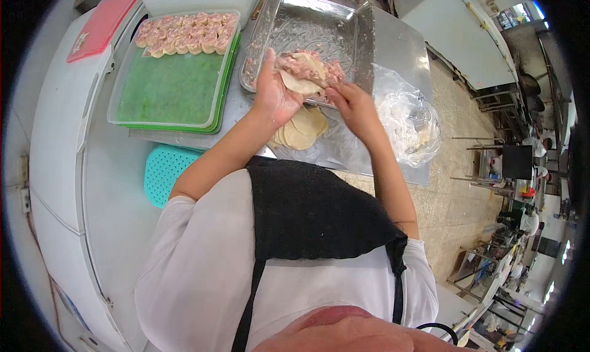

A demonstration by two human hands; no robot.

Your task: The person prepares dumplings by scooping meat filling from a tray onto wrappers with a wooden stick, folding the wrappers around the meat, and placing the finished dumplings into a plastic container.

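Note:
My left hand is held over the near edge of a metal tray, with round dough wrappers lying across its palm and fingers. Pink minced meat lies in the tray's near part, and some is on or right behind the wrappers. My right hand is closed at the wrappers' right side, its fingertips pinched; what they grip is hidden. Below the hands, a stack of round dough wrappers rests on the table beside clear plastic.
On the left, a clear plastic tray over green holds rows of filled dumplings. A crumpled plastic bag lies right. A turquoise perforated basket sits below the trays. A red board lies on the white freezer.

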